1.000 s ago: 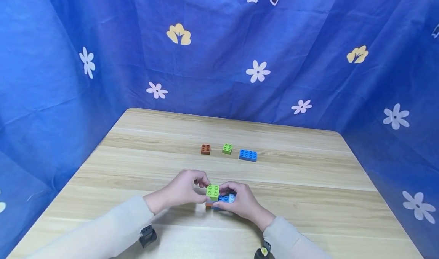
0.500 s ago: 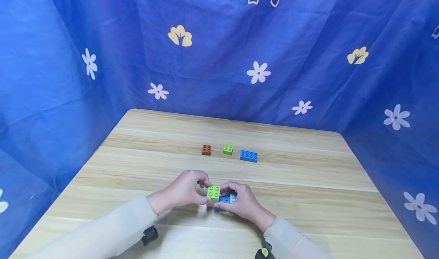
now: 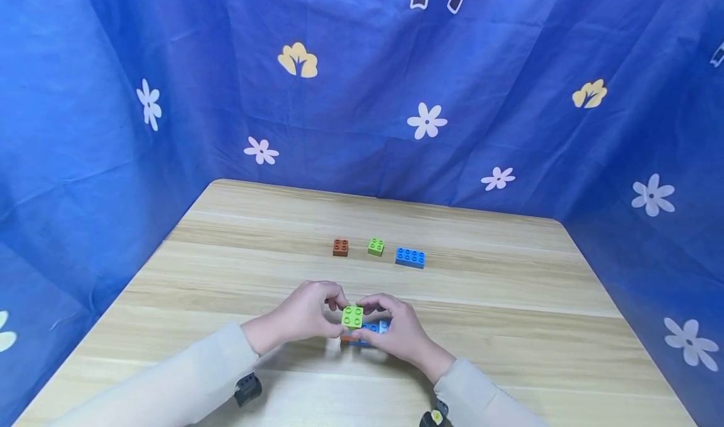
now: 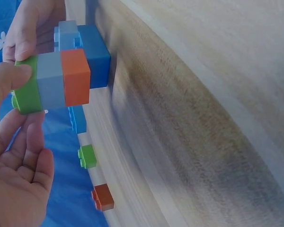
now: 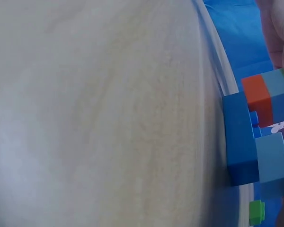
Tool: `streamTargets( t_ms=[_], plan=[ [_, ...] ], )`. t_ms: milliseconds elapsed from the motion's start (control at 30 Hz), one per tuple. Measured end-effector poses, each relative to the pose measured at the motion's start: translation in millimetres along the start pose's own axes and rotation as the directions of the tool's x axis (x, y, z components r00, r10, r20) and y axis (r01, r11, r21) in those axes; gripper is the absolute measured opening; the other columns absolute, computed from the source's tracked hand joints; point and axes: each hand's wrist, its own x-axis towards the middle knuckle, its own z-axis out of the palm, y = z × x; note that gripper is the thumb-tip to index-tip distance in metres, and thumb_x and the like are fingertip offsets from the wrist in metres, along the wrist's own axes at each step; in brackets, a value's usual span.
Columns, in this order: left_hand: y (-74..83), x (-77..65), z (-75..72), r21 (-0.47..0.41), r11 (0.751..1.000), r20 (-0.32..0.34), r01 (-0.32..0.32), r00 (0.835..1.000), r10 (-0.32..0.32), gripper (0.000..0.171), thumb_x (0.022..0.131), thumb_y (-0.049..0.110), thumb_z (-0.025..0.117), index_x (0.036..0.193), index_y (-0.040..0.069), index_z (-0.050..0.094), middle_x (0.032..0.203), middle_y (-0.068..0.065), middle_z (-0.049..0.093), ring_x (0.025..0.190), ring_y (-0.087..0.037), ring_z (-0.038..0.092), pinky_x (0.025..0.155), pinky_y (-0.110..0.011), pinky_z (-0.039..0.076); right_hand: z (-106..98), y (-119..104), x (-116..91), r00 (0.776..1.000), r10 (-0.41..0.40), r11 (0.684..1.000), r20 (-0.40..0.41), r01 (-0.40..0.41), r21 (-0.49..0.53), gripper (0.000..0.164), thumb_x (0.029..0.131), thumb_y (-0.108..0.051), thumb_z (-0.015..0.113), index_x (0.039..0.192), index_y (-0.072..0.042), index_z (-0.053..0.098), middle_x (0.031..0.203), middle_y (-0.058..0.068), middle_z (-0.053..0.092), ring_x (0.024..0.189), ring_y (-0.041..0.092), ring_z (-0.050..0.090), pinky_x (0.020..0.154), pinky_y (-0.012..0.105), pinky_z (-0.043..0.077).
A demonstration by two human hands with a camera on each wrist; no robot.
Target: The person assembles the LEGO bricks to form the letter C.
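L hand [image 3: 305, 310]: pinching grn brick [image 3: 352, 317], well off far edge, counter [image 3: 509, 301]. R hand [image 3: 398, 331]: shifted up, pinching same; prob. steadier.

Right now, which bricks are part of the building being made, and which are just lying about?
In the job:
green top brick
pale-blue middle brick
orange lower brick
long blue base brick
pale-blue end brick, on the base

Lying about, maybe spares:
red-brown four-stud brick
green four-stud brick
blue eight-stud brick
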Motion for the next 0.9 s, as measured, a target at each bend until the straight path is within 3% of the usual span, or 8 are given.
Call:
streamTargets(
  t_ms=[333,500,633,767,900],
  plan=[
    [-3.7,0.4,0.0,0.004,1.000,0.009,-0.017,1.000,0.017,0.027,0.065,0.011,0.083,0.085,0.015,0.065,0.081,0.013,0.060,0.076,-0.018,0.059,0.065,-0.027,0.048,0,0,1,1.000,-0.025,1.000,-0.015,0.025,-0.015,0.035,0.075,-0.013,0.082,0.105,-0.011,0.064,0.101,-0.002,0.067,0.088,0.012,0.064,0.081,0.032,0.053],
    [-12.5,0.1,-0.7,-0.041,0.998,0.056,-0.046,0.997,0.048,0.032,0.068,0.015,0.083,0.093,0.016,0.064,0.087,0.015,0.061,0.083,-0.019,0.061,0.079,-0.036,0.051,0,0,1,1.000,-0.013,1.000,-0.013,0.013,-0.001,0.035,0.074,-0.014,0.082,0.105,-0.011,0.065,0.098,-0.003,0.068,0.087,0.013,0.064,0.081,0.032,0.053],
    [-26.4,2.0,-3.0,-0.090,0.994,0.118,-0.065,0.990,0.075,0.040,0.068,0.023,0.084,0.102,0.016,0.064,0.094,0.013,0.063,0.088,-0.019,0.061,0.082,-0.036,0.051,1,0,1,1.000,-0.007,1.000,-0.020,0.006,-0.006,0.034,0.075,-0.016,0.082,0.104,-0.011,0.065,0.097,-0.003,0.068,0.085,0.012,0.064,0.081,0.031,0.053],
    [-44.9,6.1,-7.4,-0.153,0.988,0.188,-0.022,0.981,0.051,0.052,0.067,0.028,0.086,0.109,0.007,0.064,0.100,0.001,0.066,0.091,-0.022,0.062,0.083,-0.038,0.051,1,0,1,1.000,0.006,1.000,-0.021,-0.007,-0.016,0.034,0.075,-0.017,0.082,0.104,-0.011,0.065,0.098,-0.004,0.067,0.085,0.012,0.064,0.082,0.030,0.053],
    [-63.8,13.6,-11.8,-0.177,0.983,0.187,0.049,0.982,-0.015,0.055,0.069,0.027,0.084,0.112,0.000,0.062,0.102,-0.007,0.066,0.092,-0.024,0.062,0.084,-0.036,0.050,0,0,0,1.000,0.019,0.999,-0.022,-0.020,-0.026,0.034,0.075,-0.019,0.082,0.103,-0.011,0.065,0.097,-0.006,0.067,0.085,0.012,0.065,0.082,0.030,0.053]
  ],
)
